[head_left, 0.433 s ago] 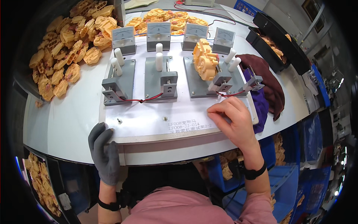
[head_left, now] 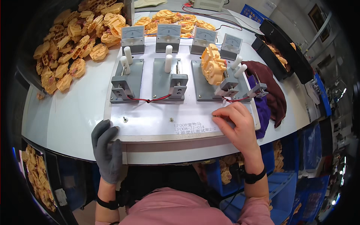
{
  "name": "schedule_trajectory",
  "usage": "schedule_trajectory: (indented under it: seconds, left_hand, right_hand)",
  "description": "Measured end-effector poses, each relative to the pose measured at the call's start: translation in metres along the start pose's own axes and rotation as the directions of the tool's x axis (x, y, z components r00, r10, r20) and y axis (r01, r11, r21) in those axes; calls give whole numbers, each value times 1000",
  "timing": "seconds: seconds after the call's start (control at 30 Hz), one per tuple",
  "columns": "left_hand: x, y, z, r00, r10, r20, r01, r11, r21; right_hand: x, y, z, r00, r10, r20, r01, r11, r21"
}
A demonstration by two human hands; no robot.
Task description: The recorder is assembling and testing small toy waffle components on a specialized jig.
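My right hand pinches a small metal toggle switch near the front of a white test board. Two similar toggle switches stand to its left. In a grey glove, my left hand lies at the board's front left edge, fingers somewhat apart and nothing in them. Beyond the right hand, a yellow plastic gear housing is mounted upright on a grey fixture. Two more grey fixtures with white pegs stand to the left, without housings.
Several analog meters line the board's back. Yellow housings are heaped at the left and behind the meters. Black bins and a dark cloth are at the right. Blue crates stand below the table.
The view has shifted slightly, so the board appears further right. Both hands keep nearly the same places on it, and the switch at my right fingertips now shows.
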State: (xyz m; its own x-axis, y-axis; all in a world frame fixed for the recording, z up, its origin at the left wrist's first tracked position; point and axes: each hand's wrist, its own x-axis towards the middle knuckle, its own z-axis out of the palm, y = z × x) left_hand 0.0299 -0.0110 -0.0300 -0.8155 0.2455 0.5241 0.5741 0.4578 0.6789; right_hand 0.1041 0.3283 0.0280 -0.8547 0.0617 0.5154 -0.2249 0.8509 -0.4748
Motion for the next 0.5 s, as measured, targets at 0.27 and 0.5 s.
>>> schedule_trajectory:
  seconds: [0.27,0.5]
  left_hand:
    - [1,0,1,999,37,-2,-37,998,41]
    - [-5,2,-10,998,31,-53,-28,997,66]
  right_hand:
    - [-4,1,-3,998,19,60,-18,1000,-23]
    - [4,-6,7,1000,20,23,-20,1000,5]
